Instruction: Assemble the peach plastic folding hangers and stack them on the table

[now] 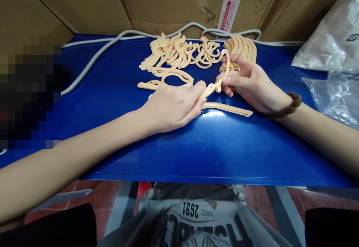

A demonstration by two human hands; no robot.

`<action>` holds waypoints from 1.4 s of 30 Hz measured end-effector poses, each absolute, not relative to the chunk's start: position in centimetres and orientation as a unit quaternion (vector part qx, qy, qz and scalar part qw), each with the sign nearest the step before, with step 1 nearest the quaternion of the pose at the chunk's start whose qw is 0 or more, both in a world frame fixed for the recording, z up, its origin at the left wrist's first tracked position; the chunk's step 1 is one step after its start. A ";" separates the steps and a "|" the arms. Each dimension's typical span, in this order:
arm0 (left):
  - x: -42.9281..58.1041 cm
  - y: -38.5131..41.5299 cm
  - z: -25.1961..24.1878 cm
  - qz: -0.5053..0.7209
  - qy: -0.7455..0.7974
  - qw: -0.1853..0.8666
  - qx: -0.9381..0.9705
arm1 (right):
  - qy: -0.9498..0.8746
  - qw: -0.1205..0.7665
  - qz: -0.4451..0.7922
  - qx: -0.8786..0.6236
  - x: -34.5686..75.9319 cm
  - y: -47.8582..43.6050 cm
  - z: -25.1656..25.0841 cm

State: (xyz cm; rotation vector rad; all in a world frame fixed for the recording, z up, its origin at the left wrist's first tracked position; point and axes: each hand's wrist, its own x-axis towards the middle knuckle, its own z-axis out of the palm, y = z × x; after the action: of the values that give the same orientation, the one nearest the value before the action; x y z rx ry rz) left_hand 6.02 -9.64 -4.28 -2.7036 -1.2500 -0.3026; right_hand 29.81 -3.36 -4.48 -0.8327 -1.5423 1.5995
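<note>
My left hand (175, 105) is closed on a flat beige plastic piece (209, 90), whose rounded, holed end sticks out past the thumb. Between the thumb and fingers of my right hand (251, 80) is a thin, curved beige plastic hook (227, 65). The two parts meet at a small knobbly joint (218, 87); whether they are locked together I cannot tell. Below my fingertips lies a long beige strip (230, 108) with a slotted end, partly hidden by my left hand. Behind that hand rest a few beige frame-like pieces (150, 85).
Along the back of the blue table (179, 153) lie a heap of curved beige pieces (171, 51), several beige rings (206, 54) and stacked curved strips (242, 47). A white cable (98, 56) runs behind them by cardboard boxes (168, 4). Clear plastic bags (331, 34) stand right.
</note>
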 end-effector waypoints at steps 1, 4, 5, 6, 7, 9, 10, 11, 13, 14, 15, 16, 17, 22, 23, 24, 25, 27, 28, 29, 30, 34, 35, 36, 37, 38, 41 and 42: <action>6.1 -9.6 -4.3 -0.097 -0.412 0.077 -0.903 | -0.604 0.373 0.624 -0.328 29.8 -3.4 -4.5; 6.1 -9.5 -4.5 -0.086 -0.391 0.071 -0.914 | -0.608 0.366 0.624 -0.327 30.0 -3.3 -4.4; 6.0 -9.5 -4.5 -0.087 -0.387 0.071 -0.915 | -0.610 0.364 0.624 -0.326 30.0 -3.3 -4.4; 6.0 -9.5 -4.6 -0.091 -0.385 0.074 -0.915 | -0.612 0.362 0.624 -0.325 30.0 -3.3 -4.4; 6.0 -9.5 -4.6 -0.096 -0.383 0.080 -0.915 | -0.614 0.361 0.623 -0.323 30.0 -3.3 -4.4; 5.9 -9.6 -4.6 -0.103 -0.376 0.098 -0.916 | -0.618 0.359 0.620 -0.323 30.0 -3.4 -4.4; 5.9 -9.6 -4.6 -0.104 -0.371 0.107 -0.917 | -0.620 0.360 0.617 -0.323 29.9 -3.4 -4.3; 5.9 -9.7 -4.6 -0.104 -0.366 0.116 -0.918 | -0.623 0.360 0.615 -0.324 29.9 -3.5 -4.3; 5.9 -9.8 -4.6 -0.105 -0.358 0.127 -0.919 | -0.626 0.362 0.610 -0.325 29.9 -3.5 -4.3; 5.9 -9.8 -4.6 -0.109 -0.356 0.130 -0.919 | -0.626 0.363 0.608 -0.325 29.8 -3.6 -4.3; 6.0 -9.9 -4.6 -0.114 -0.354 0.132 -0.919 | -0.627 0.364 0.607 -0.326 29.8 -3.6 -4.3; 6.0 -9.9 -4.6 -0.119 -0.352 0.134 -0.919 | -0.627 0.365 0.606 -0.327 29.8 -3.6 -4.3; 6.0 -9.9 -4.6 -0.123 -0.352 0.136 -0.918 | -0.627 0.364 0.605 -0.328 29.8 -3.6 -4.3; 6.0 -10.0 -4.6 -0.127 -0.357 0.141 -0.915 | -0.629 0.362 0.601 -0.334 29.7 -3.7 -4.2; 6.0 -10.0 -4.6 -0.130 -0.355 0.141 -0.915 | -0.629 0.362 0.602 -0.334 29.6 -3.7 -4.1; 6.0 -10.0 -4.5 -0.133 -0.350 0.143 -0.916 | -0.629 0.362 0.602 -0.334 29.6 -3.8 -4.1; 6.0 -10.0 -4.5 -0.136 -0.346 0.146 -0.917 | -0.628 0.363 0.602 -0.334 29.6 -3.8 -4.1; 6.0 -10.1 -4.4 -0.131 -0.343 0.146 -0.919 | -0.628 0.363 0.601 -0.335 29.6 -3.9 -4.0; 6.0 -10.1 -4.3 -0.126 -0.346 0.144 -0.919 | -0.627 0.363 0.601 -0.336 29.6 -3.9 -4.0; 6.0 -10.1 -4.2 -0.119 -0.350 0.140 -0.918 | -0.627 0.363 0.601 -0.338 29.6 -3.9 -4.0; 6.0 -10.2 -4.2 -0.115 -0.354 0.140 -0.918 | -0.627 0.361 0.602 -0.338 29.5 -4.0 -4.0; 6.0 -10.3 -4.2 -0.118 -0.340 0.157 -0.920 | -0.627 0.360 0.604 -0.336 29.5 -4.0 -4.0; 6.0 -10.3 -4.2 -0.118 -0.337 0.160 -0.920 | -0.628 0.359 0.604 -0.335 29.5 -4.0 -4.0; 6.0 -10.3 -4.1 -0.115 -0.337 0.161 -0.920 | -0.629 0.359 0.603 -0.335 29.5 -4.0 -4.0; 6.1 -10.3 -4.1 -0.110 -0.339 0.160 -0.920 | -0.632 0.357 0.601 -0.335 29.5 -4.0 -4.0; 6.1 -10.3 -4.1 -0.105 -0.343 0.158 -0.920 | -0.634 0.356 0.598 -0.335 29.5 -4.0 -4.0; 6.2 -10.3 -4.0 -0.093 -0.349 0.159 -0.919 | -0.643 0.358 0.586 -0.339 29.5 -4.0 -4.0; 6.2 -10.2 -4.0 -0.088 -0.348 0.161 -0.919 | -0.645 0.359 0.581 -0.343 29.5 -4.0 -4.0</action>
State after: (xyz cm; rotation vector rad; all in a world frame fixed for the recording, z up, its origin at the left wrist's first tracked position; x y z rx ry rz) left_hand 6.25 -10.25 -4.04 -2.6244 -0.9943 -0.2517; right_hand 29.51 -4.01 -3.99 -0.8840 -1.6650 1.4986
